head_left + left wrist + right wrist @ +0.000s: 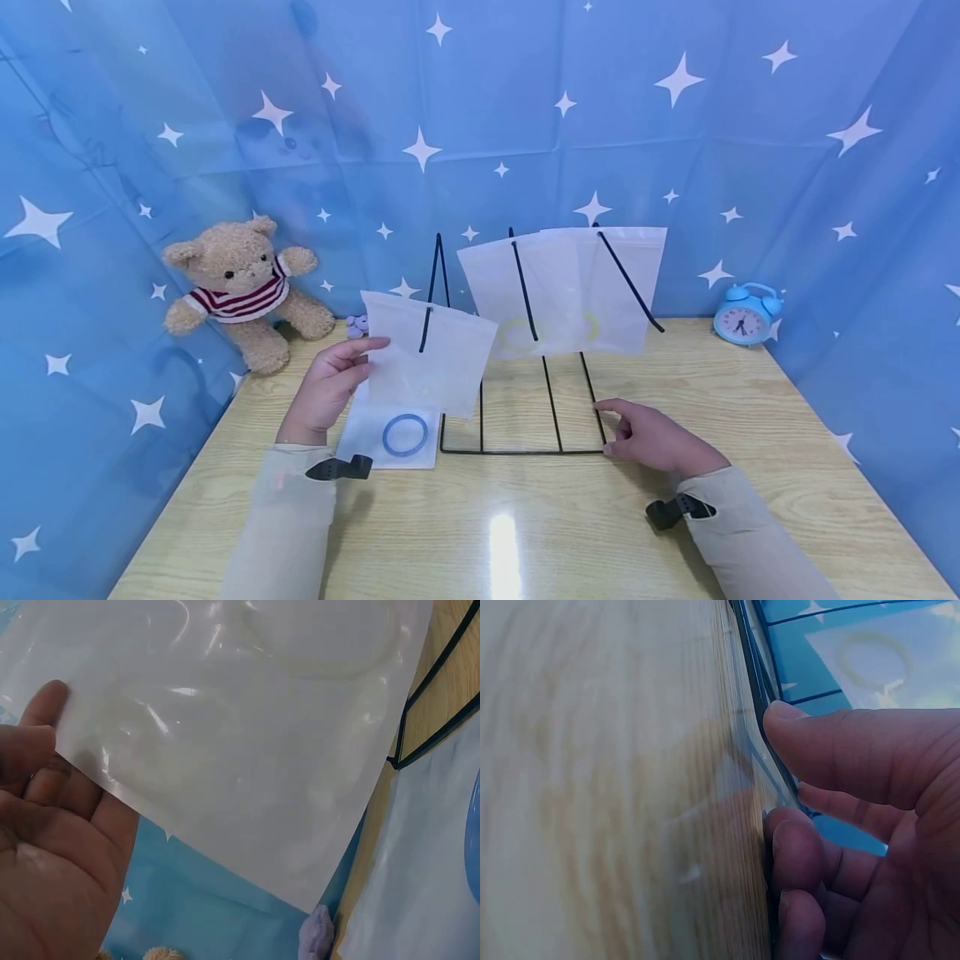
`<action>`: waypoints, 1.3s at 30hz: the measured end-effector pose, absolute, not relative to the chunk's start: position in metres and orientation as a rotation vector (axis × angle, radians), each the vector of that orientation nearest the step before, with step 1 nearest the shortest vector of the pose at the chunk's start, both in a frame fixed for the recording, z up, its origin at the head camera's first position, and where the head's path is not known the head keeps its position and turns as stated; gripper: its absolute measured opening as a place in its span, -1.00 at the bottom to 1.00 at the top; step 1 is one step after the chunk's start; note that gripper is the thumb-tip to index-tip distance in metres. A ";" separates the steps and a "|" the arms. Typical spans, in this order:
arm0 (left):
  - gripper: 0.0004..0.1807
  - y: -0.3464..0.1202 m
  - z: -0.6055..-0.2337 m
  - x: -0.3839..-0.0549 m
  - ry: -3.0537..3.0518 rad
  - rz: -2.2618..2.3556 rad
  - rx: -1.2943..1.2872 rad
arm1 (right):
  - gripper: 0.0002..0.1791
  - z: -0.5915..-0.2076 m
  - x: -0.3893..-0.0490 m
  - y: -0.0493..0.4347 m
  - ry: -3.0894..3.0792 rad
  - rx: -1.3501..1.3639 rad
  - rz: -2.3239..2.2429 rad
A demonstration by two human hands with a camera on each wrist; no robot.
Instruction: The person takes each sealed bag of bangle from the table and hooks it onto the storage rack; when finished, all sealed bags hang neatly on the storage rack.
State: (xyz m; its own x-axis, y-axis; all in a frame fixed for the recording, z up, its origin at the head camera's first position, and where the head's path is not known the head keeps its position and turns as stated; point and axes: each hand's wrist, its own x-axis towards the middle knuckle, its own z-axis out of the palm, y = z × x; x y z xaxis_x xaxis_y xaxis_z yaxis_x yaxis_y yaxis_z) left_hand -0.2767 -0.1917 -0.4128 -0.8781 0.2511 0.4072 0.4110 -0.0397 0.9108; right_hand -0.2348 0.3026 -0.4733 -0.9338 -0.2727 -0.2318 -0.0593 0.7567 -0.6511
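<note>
A black wire display rack (501, 452) stands on the table, with frosted white bags hanging from its three prongs. My left hand (333, 385) touches the left edge of the left bag (427, 358), its index finger lying across the bag and the thumb apart from it. In the left wrist view, the left hand (60, 825) has other fingers along that edge. My right hand (652, 437) holds the rack's right base wire near the front corner; the right wrist view shows the thumb (832, 746) against the dark wire. Faint yellow rings show in the middle bag (517, 283) and right bag (637, 258).
Under the left bag, a flat white bag (367, 433) with a blue ring (405, 435) lies on the table. A teddy bear (240, 287) and a small purple toy (357, 326) are at the left; a blue alarm clock (744, 317) stands at back right.
</note>
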 end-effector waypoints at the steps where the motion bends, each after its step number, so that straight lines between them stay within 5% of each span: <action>1: -0.54 -0.192 -0.413 -0.277 -2.097 -2.050 -0.724 | -0.23 -0.473 -0.234 0.302 2.641 -0.250 -0.967; 39: -0.69 -0.199 -0.432 -0.288 -2.645 -1.938 -0.925 | -0.22 -0.469 -0.232 0.301 2.637 -0.277 -0.981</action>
